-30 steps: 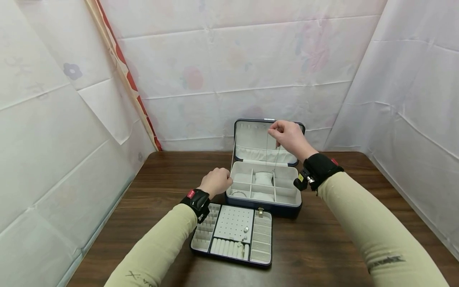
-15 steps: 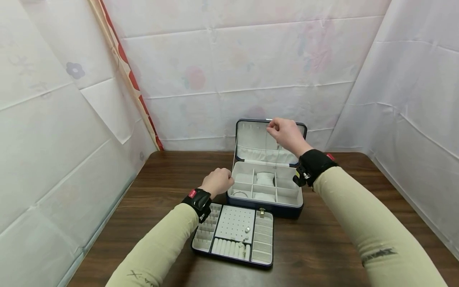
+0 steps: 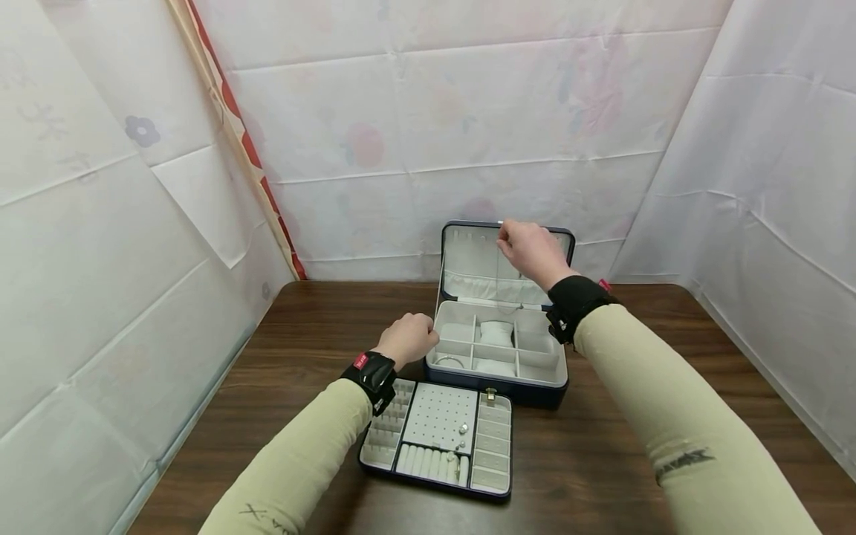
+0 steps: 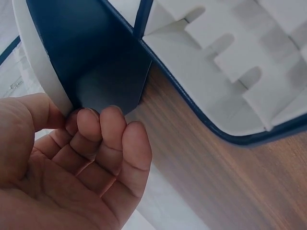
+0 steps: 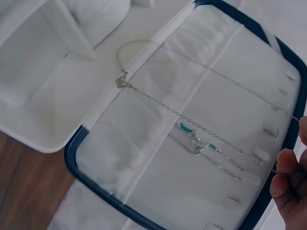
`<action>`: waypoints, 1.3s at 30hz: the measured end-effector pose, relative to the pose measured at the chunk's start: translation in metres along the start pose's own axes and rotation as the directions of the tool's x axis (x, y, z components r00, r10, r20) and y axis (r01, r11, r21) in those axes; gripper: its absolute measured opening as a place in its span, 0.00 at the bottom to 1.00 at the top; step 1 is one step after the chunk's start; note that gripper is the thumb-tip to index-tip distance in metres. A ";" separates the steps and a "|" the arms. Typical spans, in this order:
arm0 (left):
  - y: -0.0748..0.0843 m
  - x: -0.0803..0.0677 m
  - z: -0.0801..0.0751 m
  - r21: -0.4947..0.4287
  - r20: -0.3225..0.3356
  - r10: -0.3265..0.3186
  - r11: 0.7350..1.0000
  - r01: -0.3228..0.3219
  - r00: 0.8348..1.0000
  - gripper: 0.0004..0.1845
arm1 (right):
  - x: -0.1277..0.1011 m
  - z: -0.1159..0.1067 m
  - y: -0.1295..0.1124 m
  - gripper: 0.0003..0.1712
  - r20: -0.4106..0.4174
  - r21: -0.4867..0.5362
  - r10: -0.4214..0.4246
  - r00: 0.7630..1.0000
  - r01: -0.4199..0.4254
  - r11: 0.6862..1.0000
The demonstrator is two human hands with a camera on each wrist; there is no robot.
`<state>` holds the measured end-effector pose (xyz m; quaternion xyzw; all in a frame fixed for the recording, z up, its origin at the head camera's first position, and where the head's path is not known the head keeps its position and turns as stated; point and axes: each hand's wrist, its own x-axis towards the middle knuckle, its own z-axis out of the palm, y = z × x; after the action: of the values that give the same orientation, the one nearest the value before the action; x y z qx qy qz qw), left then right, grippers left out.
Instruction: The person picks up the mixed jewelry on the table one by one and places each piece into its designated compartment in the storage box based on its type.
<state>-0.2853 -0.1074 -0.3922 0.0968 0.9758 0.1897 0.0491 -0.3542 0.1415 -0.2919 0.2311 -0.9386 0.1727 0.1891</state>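
Observation:
An open navy jewelry box (image 3: 535, 394) with pale compartments stands on the table, its lid (image 3: 464, 256) raised at the back. At the box's left side, my left hand (image 3: 406, 339) pinches the wall's edge between thumb and curled fingers, as the left wrist view (image 4: 81, 163) shows. In front of the lid's upper part, my right hand (image 3: 531, 251) pinches a fine silver necklace (image 5: 195, 123). Its chain hangs in a loop, with a small pendant (image 5: 123, 81) at the low end. A second necklace with turquoise beads (image 5: 196, 142) hangs against the lid.
A navy jewelry tray (image 3: 401, 479) lies in front of the box, with slots, ring rolls and a few small pieces. One box compartment holds a bangle (image 3: 449, 360); a white cushion (image 3: 496, 333) fills another. Printed white sheets surround the wooden table (image 3: 595, 461).
My right hand has moved slightly left and up with the necklace, whose pendant now hangs higher, near the lid's lower edge. The left hand stays at the box's side.

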 end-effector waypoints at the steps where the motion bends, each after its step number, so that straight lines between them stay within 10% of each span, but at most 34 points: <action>1: 0.000 0.000 0.000 -0.001 -0.001 0.001 1.000 -0.001 1.000 0.21 | 0.000 0.001 0.001 0.06 -0.004 -0.015 -0.007 1.000 0.006 1.000; 20: 0.004 -0.004 -0.001 -0.001 0.010 -0.001 1.000 0.001 1.000 0.19 | 0.002 0.012 0.009 0.13 -0.073 -0.393 -0.206 0.976 0.162 0.905; 39: 0.005 -0.006 0.003 0.007 0.015 0.033 0.999 -0.033 0.999 0.18 | 0.005 0.023 0.015 0.07 -0.090 -0.558 -0.240 0.967 0.151 0.816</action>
<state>-0.2787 -0.1035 -0.3924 0.1145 0.9744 0.1861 0.0527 -0.3723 0.1427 -0.3129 0.2489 -0.9021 -0.1051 0.3366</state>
